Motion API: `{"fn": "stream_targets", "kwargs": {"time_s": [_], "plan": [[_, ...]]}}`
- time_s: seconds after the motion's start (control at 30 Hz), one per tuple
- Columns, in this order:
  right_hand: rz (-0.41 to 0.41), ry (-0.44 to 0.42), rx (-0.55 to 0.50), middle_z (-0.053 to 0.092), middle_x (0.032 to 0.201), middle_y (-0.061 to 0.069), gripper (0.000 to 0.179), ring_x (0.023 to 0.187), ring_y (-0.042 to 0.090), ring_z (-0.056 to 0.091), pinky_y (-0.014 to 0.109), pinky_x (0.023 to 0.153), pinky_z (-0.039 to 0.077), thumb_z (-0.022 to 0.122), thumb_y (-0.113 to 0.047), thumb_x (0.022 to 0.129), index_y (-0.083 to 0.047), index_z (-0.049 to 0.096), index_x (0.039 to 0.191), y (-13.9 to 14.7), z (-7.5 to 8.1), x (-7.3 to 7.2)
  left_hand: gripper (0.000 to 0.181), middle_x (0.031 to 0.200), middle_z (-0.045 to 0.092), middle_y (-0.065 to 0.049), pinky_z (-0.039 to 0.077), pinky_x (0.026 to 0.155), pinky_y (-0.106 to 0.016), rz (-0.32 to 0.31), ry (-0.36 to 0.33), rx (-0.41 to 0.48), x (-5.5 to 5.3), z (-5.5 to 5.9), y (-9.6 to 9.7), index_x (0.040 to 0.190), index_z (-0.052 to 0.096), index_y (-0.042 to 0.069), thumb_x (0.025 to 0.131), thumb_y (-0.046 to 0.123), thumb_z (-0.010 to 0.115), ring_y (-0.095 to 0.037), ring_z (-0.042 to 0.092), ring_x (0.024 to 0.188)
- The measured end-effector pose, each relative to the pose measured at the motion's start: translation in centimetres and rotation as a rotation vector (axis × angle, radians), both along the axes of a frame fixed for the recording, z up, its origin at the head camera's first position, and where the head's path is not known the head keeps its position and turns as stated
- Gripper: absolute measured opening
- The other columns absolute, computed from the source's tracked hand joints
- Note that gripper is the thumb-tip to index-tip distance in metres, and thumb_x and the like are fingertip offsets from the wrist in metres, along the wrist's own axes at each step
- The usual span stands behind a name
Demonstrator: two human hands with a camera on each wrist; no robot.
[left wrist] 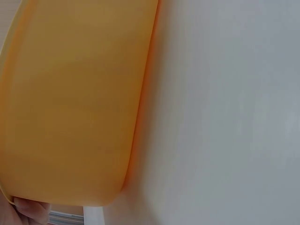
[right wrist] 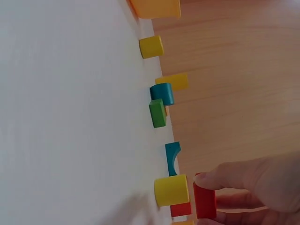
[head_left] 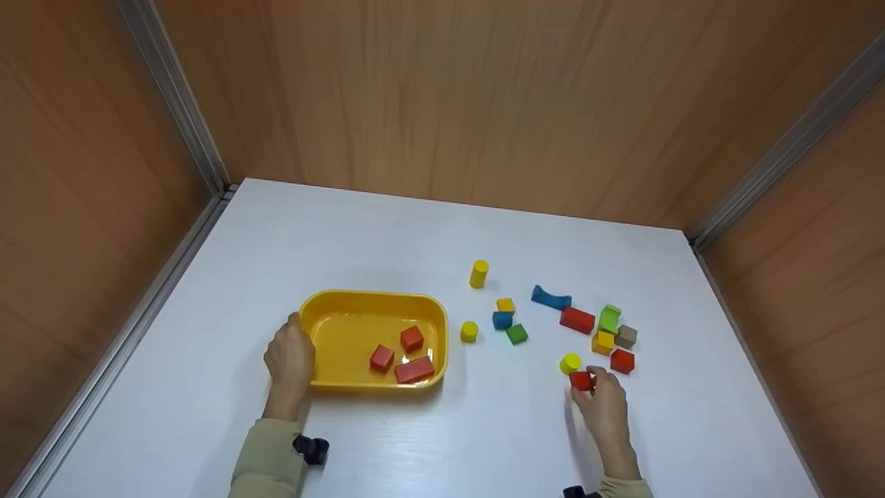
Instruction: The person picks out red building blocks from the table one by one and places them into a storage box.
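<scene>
My left hand [head_left: 290,354] grips the left rim of a yellow plastic tray [head_left: 339,339]; in the left wrist view its fingertips [left wrist: 33,210] show at the tray's edge. Two red cubes and a red oblong block [head_left: 415,370] lie in the tray's right half. Over on the right, my right hand [head_left: 603,408] pinches a red block [right wrist: 205,201] between thumb and fingers, held up off the table in the right wrist view. Just beyond that block stands a short yellow cylinder [head_left: 570,363]. Another red block [head_left: 622,361] lies to the right of the fingers.
Beyond the right hand lie a red oblong block [head_left: 577,319], a blue arch [head_left: 551,298], a light green piece [head_left: 610,319], an orange block [head_left: 603,342] and a grey block [head_left: 626,336]. Nearer the tray are a green block [head_left: 517,334] and a tall yellow cylinder [head_left: 478,274]. Wooden walls [head_left: 429,97] enclose the table.
</scene>
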State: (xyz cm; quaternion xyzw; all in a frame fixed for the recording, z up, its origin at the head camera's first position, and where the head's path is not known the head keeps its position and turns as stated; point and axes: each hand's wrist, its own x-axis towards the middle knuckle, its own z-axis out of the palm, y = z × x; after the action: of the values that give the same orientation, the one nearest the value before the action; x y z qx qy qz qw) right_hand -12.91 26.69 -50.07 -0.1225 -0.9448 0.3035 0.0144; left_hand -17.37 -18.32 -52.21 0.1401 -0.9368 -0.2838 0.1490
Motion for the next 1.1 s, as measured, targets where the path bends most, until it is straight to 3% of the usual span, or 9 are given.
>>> {"fn": "stream_targets", "kwargs": {"time_s": [0.27,0.5,0.83,1.1], "plan": [[0.049,0.069,0.001,0.052,0.106,0.024,0.047,0.091,0.031,0.053,0.041,0.079,0.046,0.068,-0.003,0.075,0.008,0.047,0.116,-1.7,1.4,-0.5,0.023,0.089,0.058,-0.028,0.046,0.056,-0.05,0.018,-0.022,0.006,-0.1,0.1,0.0,0.109,0.049,-0.01,0.088,-0.005,0.04,-0.043,0.059,0.074],[0.079,0.067,-0.03,0.051,0.11,0.022,0.05,0.099,0.031,0.051,0.04,0.081,0.045,0.069,-0.002,0.074,0.005,0.047,0.118,-3.6,2.2,-1.5,0.024,0.091,0.058,-0.028,0.046,0.059,-0.05,0.019,-0.054,0.014,-0.1,0.1,0.0,0.111,0.048,-0.01,0.089,-0.003,0.041,-0.043,0.058,0.077],[0.167,0.143,-0.019,0.054,0.104,0.017,0.048,0.09,0.027,0.055,0.038,0.077,0.048,0.07,-0.003,0.072,0.003,0.05,0.116,-6.2,3.3,-2.5,0.026,0.091,0.058,-0.029,0.047,0.054,-0.047,-0.011,-0.017,0.002,-0.1,-0.1,-0.1,0.113,0.048,-0.012,0.088,-0.005,0.043,-0.042,0.059,0.073],[0.221,0.146,-0.038,0.054,0.106,0.014,0.049,0.091,0.025,0.054,0.036,0.079,0.047,0.071,-0.003,0.072,-0.001,0.05,0.117,-8.9,4.2,-3.4,0.025,0.089,0.058,-0.028,0.047,0.055,-0.047,-0.001,-0.023,0.0,0.0,-0.2,-0.1,0.112,0.047,-0.011,0.088,-0.004,0.042,-0.041,0.059,0.074]]}}
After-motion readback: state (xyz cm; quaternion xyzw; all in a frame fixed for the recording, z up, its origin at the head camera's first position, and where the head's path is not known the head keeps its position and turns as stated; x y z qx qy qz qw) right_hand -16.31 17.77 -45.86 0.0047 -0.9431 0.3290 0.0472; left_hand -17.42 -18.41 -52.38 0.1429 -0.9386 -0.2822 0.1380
